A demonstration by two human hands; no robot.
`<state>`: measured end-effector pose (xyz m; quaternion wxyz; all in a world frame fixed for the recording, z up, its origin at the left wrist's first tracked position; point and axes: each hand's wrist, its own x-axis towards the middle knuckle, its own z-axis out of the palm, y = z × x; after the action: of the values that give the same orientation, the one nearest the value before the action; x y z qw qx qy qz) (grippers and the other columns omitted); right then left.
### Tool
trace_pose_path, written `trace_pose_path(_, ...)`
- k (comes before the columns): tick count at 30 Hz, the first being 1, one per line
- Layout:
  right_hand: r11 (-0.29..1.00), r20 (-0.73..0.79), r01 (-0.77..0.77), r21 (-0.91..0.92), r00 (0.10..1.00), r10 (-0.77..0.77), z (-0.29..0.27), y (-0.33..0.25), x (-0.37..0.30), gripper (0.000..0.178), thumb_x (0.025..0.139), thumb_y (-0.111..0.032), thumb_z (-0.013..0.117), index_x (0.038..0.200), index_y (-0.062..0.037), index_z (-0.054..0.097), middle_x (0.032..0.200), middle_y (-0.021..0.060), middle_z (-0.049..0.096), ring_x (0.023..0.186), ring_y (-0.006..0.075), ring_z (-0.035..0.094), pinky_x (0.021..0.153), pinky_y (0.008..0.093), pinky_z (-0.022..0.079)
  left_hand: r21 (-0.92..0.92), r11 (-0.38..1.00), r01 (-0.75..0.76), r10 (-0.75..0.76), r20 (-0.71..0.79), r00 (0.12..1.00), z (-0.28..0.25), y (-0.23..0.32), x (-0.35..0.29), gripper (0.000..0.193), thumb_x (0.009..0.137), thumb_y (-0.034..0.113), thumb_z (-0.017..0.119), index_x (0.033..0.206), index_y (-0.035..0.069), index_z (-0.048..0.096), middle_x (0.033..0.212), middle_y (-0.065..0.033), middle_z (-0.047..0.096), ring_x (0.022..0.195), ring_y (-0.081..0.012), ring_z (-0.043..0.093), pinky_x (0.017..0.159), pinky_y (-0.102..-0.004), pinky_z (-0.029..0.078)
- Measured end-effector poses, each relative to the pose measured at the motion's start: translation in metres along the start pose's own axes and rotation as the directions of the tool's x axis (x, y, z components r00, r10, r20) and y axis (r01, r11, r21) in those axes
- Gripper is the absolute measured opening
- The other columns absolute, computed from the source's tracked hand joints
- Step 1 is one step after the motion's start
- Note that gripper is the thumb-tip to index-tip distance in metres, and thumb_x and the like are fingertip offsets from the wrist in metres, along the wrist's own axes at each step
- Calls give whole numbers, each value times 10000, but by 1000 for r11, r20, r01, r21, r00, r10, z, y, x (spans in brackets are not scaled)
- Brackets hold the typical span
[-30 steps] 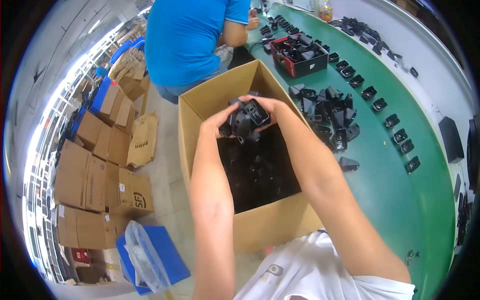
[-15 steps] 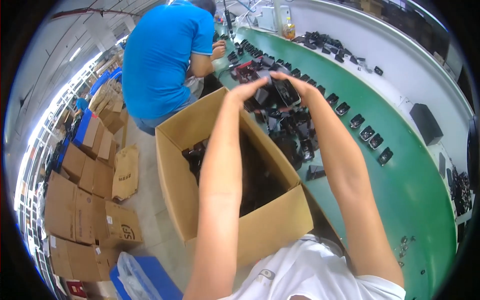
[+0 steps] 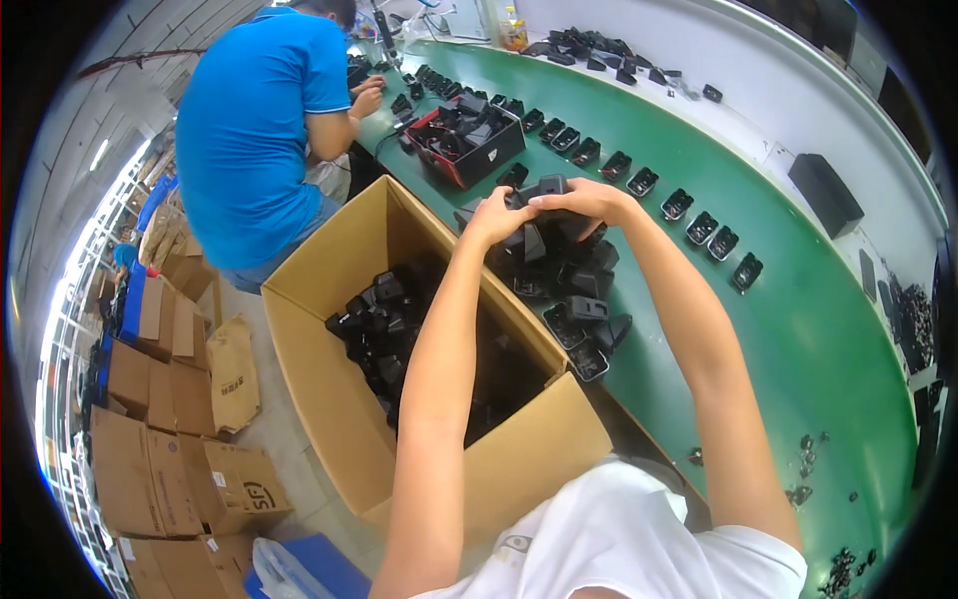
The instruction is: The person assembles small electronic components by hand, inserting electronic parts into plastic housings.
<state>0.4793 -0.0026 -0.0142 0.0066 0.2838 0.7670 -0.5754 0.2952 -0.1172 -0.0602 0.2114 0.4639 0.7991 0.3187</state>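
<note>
At the green bench's near edge, both my arms reach out past an open cardboard carton (image 3: 334, 394). My left hand (image 3: 492, 218) is closed at the left side of a small cluster of black plastic housings (image 3: 552, 186). From the right, my right hand (image 3: 596, 203) grips the same cluster, its fingertips close to the left hand's. Fingers and overlapping parts hide how many pieces are held. Directly below lies a pile of similar black housings (image 3: 589, 307), some with shiny rims. Inside the carton is a heap of black parts (image 3: 384, 304), partly covered by my left forearm.
A red and black box (image 3: 491, 155) full of black parts stands beyond my hands. Rows of open black cases (image 3: 677, 205) run along the green bench (image 3: 798, 369). A co-worker in a blue shirt (image 3: 249, 140) sits at left. Cartons (image 3: 150, 459) are stacked on the floor.
My hands have come closer together, their fingers closing in around the black housings over the pile. The view has shifted, and the red and black box now shows fully.
</note>
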Motion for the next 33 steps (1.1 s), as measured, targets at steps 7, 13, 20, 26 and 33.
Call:
trace_pose_path(7, 810, -300, 107, -577, 894, -332, -9, 20, -22, 734, 762, -555, 740, 1257, -34, 593, 1242, 200, 594, 1117, 358, 606, 836, 451, 566, 152, 988, -32, 54, -144, 988, 17, 5, -11, 865, 739, 480, 754, 1435, 89, 423, 1358, -296, 489, 1253, -417, 515, 1056, -440, 426)
trace_pose_path(13, 417, 81, 628, -657, 609, -789, 82, 57, -164, 367, 684, -199, 766, 994, -63, 627, 1262, 156, 545, 1222, 368, 506, 980, 471, 449, 227, 955, -193, 261, -326, 909, 3, 3, -33, 654, 805, 380, 722, 1338, 73, 500, 1265, -243, 559, 1192, -390, 544, 1005, -433, 444)
trace_pose_path(20, 262, 177, 543, -798, 627, -759, 113, 127, -186, 308, 667, -233, 781, 896, -92, 632, 1299, 111, 534, 1277, 323, 456, 978, 449, 420, 111, 852, -512, 521, -267, 810, 8, 65, -56, 438, 850, 205, 681, 1233, 35, 554, 1128, -168, 621, 1045, -299, 620, 890, -382, 500)
trace_pose_path(26, 665, -252, 512, -544, 657, -711, 82, 101, -275, 187, 753, -84, 794, 829, -87, 623, 1182, 98, 606, 1083, 293, 588, 838, 390, 488, -253, 627, -737, 779, 169, 604, 32, 134, -146, 360, 811, 54, 685, 1160, 5, 608, 965, -125, 680, 834, -218, 678, 730, -319, 544)
trace_pose_path(33, 623, -730, 498, 603, 660, 178, 109, 125, -349, 123, 952, -90, 643, 1031, -9, 596, 1049, 54, 669, 958, 117, 653, 759, 256, 522, -523, 365, -770, 885, 453, 112, 132, 191, -215, 664, 772, 137, 785, 1353, 44, 477, 1250, -182, 543, 1077, -356, 611, 912, -399, 534)
